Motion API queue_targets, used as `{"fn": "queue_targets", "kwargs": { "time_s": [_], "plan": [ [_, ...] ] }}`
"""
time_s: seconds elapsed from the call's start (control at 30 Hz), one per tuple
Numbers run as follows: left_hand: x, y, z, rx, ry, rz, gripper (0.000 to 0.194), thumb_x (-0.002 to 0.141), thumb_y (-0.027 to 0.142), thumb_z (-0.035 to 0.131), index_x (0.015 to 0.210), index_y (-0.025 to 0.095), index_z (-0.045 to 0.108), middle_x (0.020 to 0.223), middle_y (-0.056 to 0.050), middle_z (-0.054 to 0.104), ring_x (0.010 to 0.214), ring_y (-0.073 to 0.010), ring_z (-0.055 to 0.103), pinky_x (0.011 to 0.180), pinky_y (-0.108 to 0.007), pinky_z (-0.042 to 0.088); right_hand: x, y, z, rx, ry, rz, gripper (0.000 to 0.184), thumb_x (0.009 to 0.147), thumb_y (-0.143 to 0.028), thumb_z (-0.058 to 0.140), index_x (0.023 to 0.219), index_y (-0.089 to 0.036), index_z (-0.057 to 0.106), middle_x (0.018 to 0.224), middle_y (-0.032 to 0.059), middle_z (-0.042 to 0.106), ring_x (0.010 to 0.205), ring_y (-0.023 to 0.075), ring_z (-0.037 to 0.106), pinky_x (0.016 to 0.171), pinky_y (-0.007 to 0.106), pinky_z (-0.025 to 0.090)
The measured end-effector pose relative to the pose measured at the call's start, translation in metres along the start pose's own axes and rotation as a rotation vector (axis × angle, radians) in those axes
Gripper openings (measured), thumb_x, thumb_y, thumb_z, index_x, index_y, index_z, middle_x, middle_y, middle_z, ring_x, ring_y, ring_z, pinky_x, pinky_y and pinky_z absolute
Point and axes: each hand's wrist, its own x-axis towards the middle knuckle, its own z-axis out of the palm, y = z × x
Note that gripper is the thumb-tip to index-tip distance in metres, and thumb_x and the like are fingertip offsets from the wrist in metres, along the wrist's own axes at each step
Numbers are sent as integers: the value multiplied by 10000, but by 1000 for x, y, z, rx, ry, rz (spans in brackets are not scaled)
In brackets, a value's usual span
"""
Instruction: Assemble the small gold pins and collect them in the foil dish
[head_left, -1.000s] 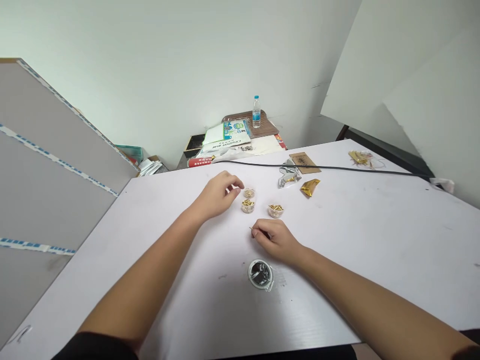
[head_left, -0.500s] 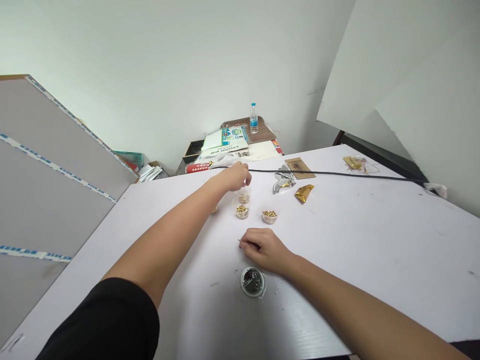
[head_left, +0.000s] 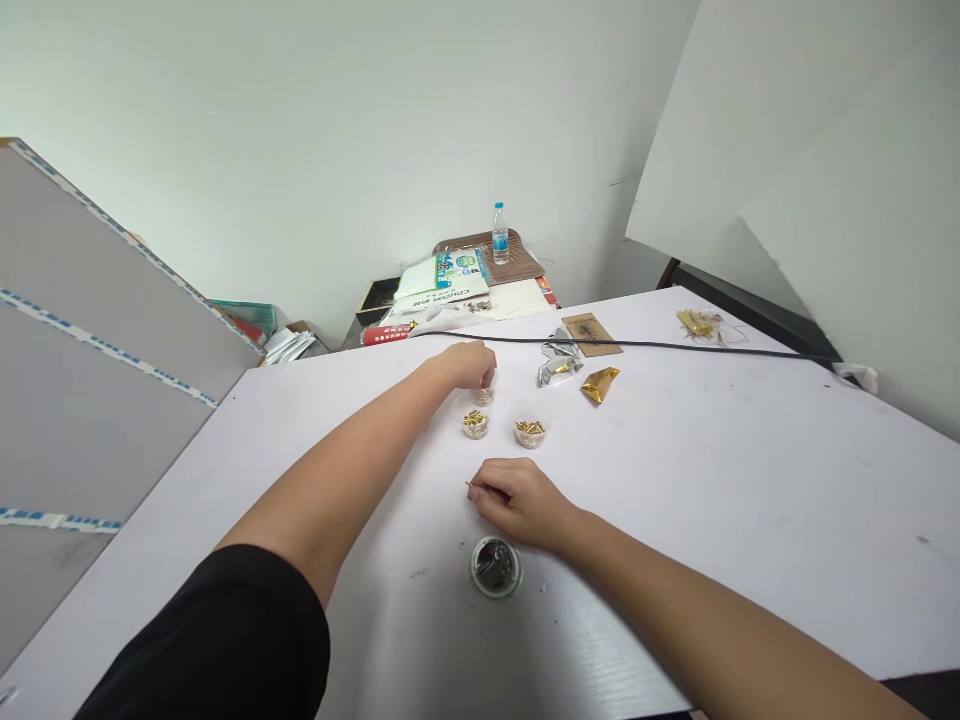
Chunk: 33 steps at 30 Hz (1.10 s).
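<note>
My left hand (head_left: 472, 366) reaches far across the table, its closed fingertips dipping into the rearmost small clear cup (head_left: 484, 397). What those fingertips hold, if anything, is hidden. Nearer to me, another clear cup (head_left: 475, 426) contains small gold-coloured metal pieces. A third cup (head_left: 530, 434) to its right has similar pieces. My right hand (head_left: 521, 500) rests on the table, fingers closed round a thin gold-coloured pin (head_left: 469, 485) whose tip sticks out leftwards. Just in front of that hand lies a round dish (head_left: 496, 567) with a dark inside and a pale rim.
A black cable (head_left: 652, 346) crosses the table's far side. Near it lie silver packets (head_left: 559, 371), a gold packet (head_left: 600, 384), a brown card (head_left: 592, 334) and a clear bag (head_left: 703, 324). A water bottle (head_left: 500, 235) stands on a brown tray (head_left: 523, 262) behind.
My left hand has come down to the rearmost cup, its fingertips now inside. My right hand keeps its pin in about the same place. The view has turned slightly right.
</note>
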Motion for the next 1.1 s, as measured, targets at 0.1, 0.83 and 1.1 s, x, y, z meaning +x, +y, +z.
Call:
{"fn": "queue_targets", "kwargs": {
  "time_s": [0.1, 0.83, 1.1],
  "plan": [
    [1, -2, -1, 7, -8, 23, 171, 686, 191, 726, 837, 229, 796, 1120, -73, 735, 1031, -232, 615, 869, -279, 478, 0, 0, 0, 0, 1, -2, 175, 850, -152, 491, 683, -181, 538, 595, -17, 501, 538, 103, 426, 548, 230, 327],
    [-159, 30, 63, -853, 849, 82, 184, 882, 298, 673, 984, 206, 797, 842, -66, 734, 738, -148, 660, 656, -267, 512, 0, 0, -6, -18, -35, 28, 176, 870, -164, 496, 719, -177, 587, 618, -4, 559, 537, 105, 448, 549, 235, 354],
    [-164, 55, 128, -1226, 619, -5, 213, 740, 359, 816, 836, 168, 807, 797, -88, 738, 736, -162, 661, 678, -272, 513, -1, -2, -8, -69, -73, 21, 236, 936, -197, 486, 740, -172, 615, 609, -1, 545, 535, 109, 476, 525, 238, 363]
  ]
}}
